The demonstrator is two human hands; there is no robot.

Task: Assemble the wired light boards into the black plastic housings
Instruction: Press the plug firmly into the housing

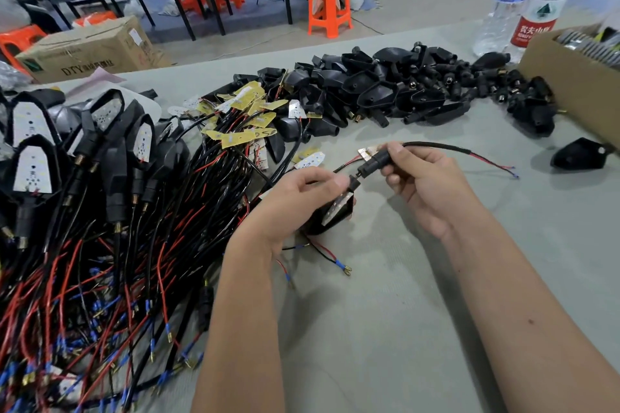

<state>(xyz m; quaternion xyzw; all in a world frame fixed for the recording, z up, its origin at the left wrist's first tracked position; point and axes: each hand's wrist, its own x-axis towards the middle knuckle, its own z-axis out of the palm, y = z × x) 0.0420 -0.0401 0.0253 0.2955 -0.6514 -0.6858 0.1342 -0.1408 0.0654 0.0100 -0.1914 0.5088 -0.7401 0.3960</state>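
My left hand point(295, 201) grips a black plastic housing point(335, 216) with a white light board seated in it, its stem pointing up and right. My right hand point(422, 184) pinches a black stem sleeve point(374, 163) threaded on a black cable point(436, 146), whose red and black leads trail right. A small board point(367, 152) shows just behind the sleeve. Empty black housings point(385, 90) are heaped at the back centre. Loose wired boards point(245, 117) with yellow backs lie beside them. Finished housings point(33, 161) with boards lie at the left.
A mass of red and black wires point(100, 295) with blue terminals covers the left table. A cardboard box point(577, 77) stands at the right edge, two water bottles point(523, 0) behind it. One lone black housing point(580, 154) lies right. Orange stools and a seated person are beyond.
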